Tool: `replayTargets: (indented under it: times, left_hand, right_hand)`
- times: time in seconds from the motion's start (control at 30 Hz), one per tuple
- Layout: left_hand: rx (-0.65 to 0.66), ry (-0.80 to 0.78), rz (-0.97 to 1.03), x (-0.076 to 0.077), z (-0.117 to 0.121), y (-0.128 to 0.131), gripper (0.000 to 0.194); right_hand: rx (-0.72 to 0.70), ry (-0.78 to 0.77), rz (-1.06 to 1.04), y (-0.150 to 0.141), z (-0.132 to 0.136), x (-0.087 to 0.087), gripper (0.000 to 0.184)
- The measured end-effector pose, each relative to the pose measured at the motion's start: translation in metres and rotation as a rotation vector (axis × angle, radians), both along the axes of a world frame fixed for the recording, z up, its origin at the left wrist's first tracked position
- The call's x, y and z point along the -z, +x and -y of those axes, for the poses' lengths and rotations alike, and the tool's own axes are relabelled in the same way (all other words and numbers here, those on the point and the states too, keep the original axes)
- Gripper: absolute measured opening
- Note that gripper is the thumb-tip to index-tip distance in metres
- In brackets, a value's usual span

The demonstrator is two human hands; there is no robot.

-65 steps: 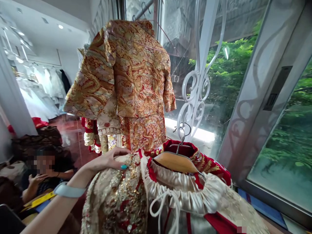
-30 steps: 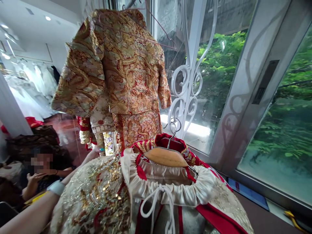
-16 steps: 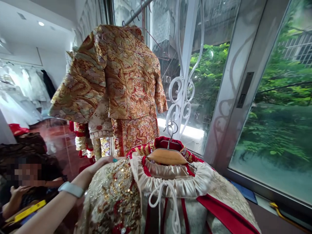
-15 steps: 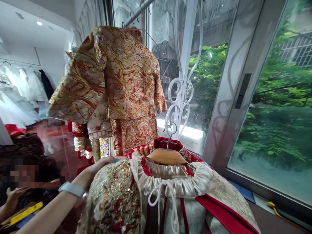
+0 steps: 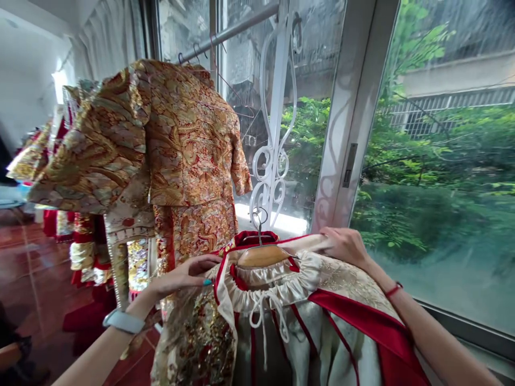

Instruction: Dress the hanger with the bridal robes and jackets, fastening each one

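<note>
A cream, red and gold embroidered garment (image 5: 281,321) hangs on a wooden hanger (image 5: 261,256) right in front of me, its satin drawstring waistband (image 5: 277,287) facing me. My left hand (image 5: 187,273) pinches the beaded gold front panel just left of the hanger. My right hand (image 5: 346,245) lies closed on the garment's right shoulder beside the hanger. A pale watch sits on my left wrist and a red band on my right.
A gold and red brocade jacket and skirt (image 5: 177,161) hang from a metal rail (image 5: 229,32) straight ahead. A white scrolled iron post (image 5: 273,161) and a sliding window frame (image 5: 346,139) stand behind. More red and gold garments (image 5: 32,155) hang at the left over a red floor.
The camera has swung right and the seated person at the left has left view. My right hand has come into view on the garment's right shoulder. My left hand stays on the beaded panel.
</note>
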State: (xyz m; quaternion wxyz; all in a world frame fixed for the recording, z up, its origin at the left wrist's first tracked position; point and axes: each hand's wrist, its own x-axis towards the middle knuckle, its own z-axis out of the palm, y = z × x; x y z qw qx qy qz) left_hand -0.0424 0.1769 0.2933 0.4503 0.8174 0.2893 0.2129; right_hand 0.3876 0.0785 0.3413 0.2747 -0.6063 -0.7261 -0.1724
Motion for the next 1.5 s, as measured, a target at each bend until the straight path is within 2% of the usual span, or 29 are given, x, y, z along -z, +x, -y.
replayTargets:
  times: [0.07,0.17,0.23,0.3,0.37,0.4,0.47,0.53,0.57,0.63,0.7,0.8,0.87,1.0,1.07,1.13,1.27,1.37,1.43,1.5]
  left_hand:
    - [-0.03,0.137,-0.025,-0.003,0.008,0.009,0.062]
    - [-0.172,0.387,-0.102,0.003,0.022,0.016,0.058]
    - [-0.257,0.542,-0.134,0.013,0.031,0.019,0.056]
    - [-0.356,0.72,-0.128,0.021,0.042,0.026,0.056]
    - [-0.45,0.918,-0.096,0.023,0.057,0.043,0.057]
    - [-0.452,1.019,-0.076,0.021,0.066,0.056,0.058]
    - [-0.315,1.206,-0.064,0.013,0.085,0.092,0.058]
    - [-0.074,1.35,-0.118,0.006,0.099,0.135,0.056]
    - [0.002,1.395,-0.163,0.004,0.102,0.156,0.056]
    - [0.043,1.462,-0.238,0.005,0.1,0.192,0.053]
    - [0.008,1.519,-0.286,0.012,0.09,0.216,0.045]
    - [-0.041,1.583,-0.31,0.023,0.071,0.229,0.037]
    - [-0.061,1.592,-0.328,0.026,0.065,0.231,0.037]
    - [-0.094,1.556,-0.363,0.019,0.069,0.234,0.042]
    - [-0.102,1.537,-0.339,0.018,0.074,0.233,0.042]
    - [-0.099,1.51,-0.318,0.022,0.077,0.233,0.04]
    - [-0.178,1.431,-0.275,0.037,0.084,0.236,0.033]
    - [-0.217,1.365,-0.208,0.045,0.088,0.243,0.032]
    - [-0.195,1.357,-0.177,0.049,0.087,0.246,0.031]
    - [-0.162,1.389,-0.199,0.052,0.081,0.248,0.024]
  right_hand:
    - [0.017,-0.004,0.047,0.001,0.001,-0.013,0.011]
    - [-0.139,-0.173,0.003,0.004,0.011,-0.024,0.01]
    - [-0.233,-0.318,-0.106,0.009,0.023,-0.023,0.011]
    - [-0.259,-0.43,-0.189,0.015,0.034,-0.018,0.016]
    - [-0.289,-0.502,-0.236,0.02,0.041,-0.013,0.022]
    - [-0.303,-0.517,-0.246,0.021,0.044,-0.011,0.024]
    - [-0.282,-0.481,-0.223,0.021,0.046,-0.005,0.024]
    - [-0.192,-0.377,-0.151,0.017,0.047,0.004,0.019]
    - [-0.139,-0.317,-0.11,0.015,0.047,0.011,0.017]
    - [-0.025,-0.189,-0.044,0.011,0.047,0.028,0.018]
    - [0.097,-0.069,0.012,0.009,0.047,0.046,0.025]
    - [0.222,0.039,0.065,0.008,0.048,0.058,0.037]
    - [0.23,0.071,0.058,0.003,0.053,0.048,0.044]
    - [0.17,0.124,0.02,-0.014,0.079,0.016,0.053]
    - [0.153,0.143,-0.036,-0.019,0.094,0.018,0.055]
    - [0.134,0.164,-0.149,-0.015,0.104,0.042,0.052]
    - [0.095,0.253,-0.469,0.006,0.1,0.125,0.034]
    - [0.066,0.274,-0.765,0.01,0.086,0.18,0.033]
    - [0.122,0.354,-0.826,0.009,0.078,0.2,0.034]
    - [0.245,0.5,-0.731,0.01,0.077,0.206,0.036]
